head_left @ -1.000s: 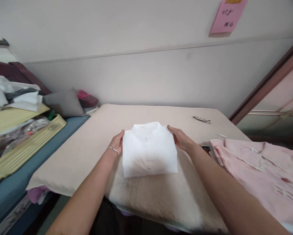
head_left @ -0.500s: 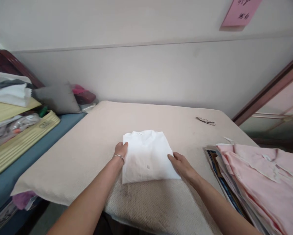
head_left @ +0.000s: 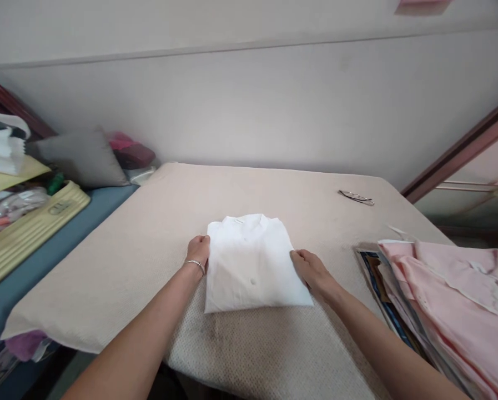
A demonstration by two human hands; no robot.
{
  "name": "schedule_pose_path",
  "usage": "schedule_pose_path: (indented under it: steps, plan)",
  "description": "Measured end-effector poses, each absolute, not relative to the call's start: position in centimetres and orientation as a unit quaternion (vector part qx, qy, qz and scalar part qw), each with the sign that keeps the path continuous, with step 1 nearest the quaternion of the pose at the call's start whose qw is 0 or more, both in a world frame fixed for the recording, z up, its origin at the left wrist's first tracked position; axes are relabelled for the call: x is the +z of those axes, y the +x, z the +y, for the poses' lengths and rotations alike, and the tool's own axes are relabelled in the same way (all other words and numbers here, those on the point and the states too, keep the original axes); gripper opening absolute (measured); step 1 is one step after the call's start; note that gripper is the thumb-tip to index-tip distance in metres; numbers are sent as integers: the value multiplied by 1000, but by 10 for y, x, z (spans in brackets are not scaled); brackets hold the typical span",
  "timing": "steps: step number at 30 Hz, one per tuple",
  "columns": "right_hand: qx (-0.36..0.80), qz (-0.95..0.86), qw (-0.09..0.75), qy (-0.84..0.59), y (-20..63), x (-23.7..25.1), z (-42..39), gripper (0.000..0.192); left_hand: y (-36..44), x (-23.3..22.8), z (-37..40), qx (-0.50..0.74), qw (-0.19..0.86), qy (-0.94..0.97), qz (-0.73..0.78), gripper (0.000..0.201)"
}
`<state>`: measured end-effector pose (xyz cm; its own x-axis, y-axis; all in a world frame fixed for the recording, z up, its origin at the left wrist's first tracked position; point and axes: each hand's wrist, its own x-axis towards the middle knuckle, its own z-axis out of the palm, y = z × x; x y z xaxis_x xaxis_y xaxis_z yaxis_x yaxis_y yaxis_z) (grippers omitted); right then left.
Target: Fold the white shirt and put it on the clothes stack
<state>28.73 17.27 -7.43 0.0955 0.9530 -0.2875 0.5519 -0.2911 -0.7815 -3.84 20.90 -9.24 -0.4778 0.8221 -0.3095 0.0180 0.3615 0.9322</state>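
Observation:
A white folded shirt [head_left: 251,261] lies flat on the table near its front edge, collar towards the wall and two buttons showing down its middle. My left hand [head_left: 197,253], with a silver bracelet at the wrist, is closed on the shirt's left side edge. On the opposite side, my right hand [head_left: 310,269] pinches the right edge, its thumb tip at the rim and the other fingers partly hidden.
The table [head_left: 182,194] has a beige cloth. Glasses [head_left: 356,197] lie far right. A pile of pink garments [head_left: 457,289] is at the right front. On the left, a grey cushion [head_left: 78,158] and a yellow board [head_left: 36,233] rest on a blue surface.
The view has tilted down and shifted a little. My left thumb has moved from the shirt's top face to its edge, and my hands are slightly farther apart.

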Motion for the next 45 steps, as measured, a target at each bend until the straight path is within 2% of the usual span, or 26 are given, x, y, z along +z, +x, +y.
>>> schedule_pose_path:
  steps: [3,8,13,16,19,21,24,27,30,35,38,40,45]
  plan:
    - [352,-558,248,-709,286,-75,179,41,-42,-92,209,470,397,307,726,21]
    - [360,-555,281,-695,276,-65,204,47,-40,-92,208,459,364,331,740,14]
    - [327,-560,274,-710,262,-69,238,28,-39,-94,210,443,322,364,754,13]
    - [300,-591,243,-709,259,-70,244,25,-38,-89,208,428,284,386,766,14]
    - [170,-624,191,-739,251,-60,234,28,-32,-77,199,421,219,427,770,32]
    - [57,-667,163,-725,240,-56,221,37,-23,-72,190,393,137,533,737,49]
    - [-10,-751,141,-645,224,-66,204,56,-8,-78,176,274,47,697,661,61]
    - [5,-773,105,-626,218,-95,202,72,2,-94,172,171,53,722,668,67]
    - [19,-757,97,-646,223,-115,212,76,2,-107,177,132,56,711,688,72]
    - [63,-739,64,-667,232,-104,230,79,-4,-95,187,99,72,715,689,68]
    - [101,-738,31,-666,246,-85,216,73,-11,-70,183,101,83,684,718,52]
    - [112,-737,41,-665,260,-76,192,65,-19,-56,176,127,90,621,768,43]
    - [109,-658,103,-738,288,-73,129,38,-29,-53,160,175,228,472,834,42]
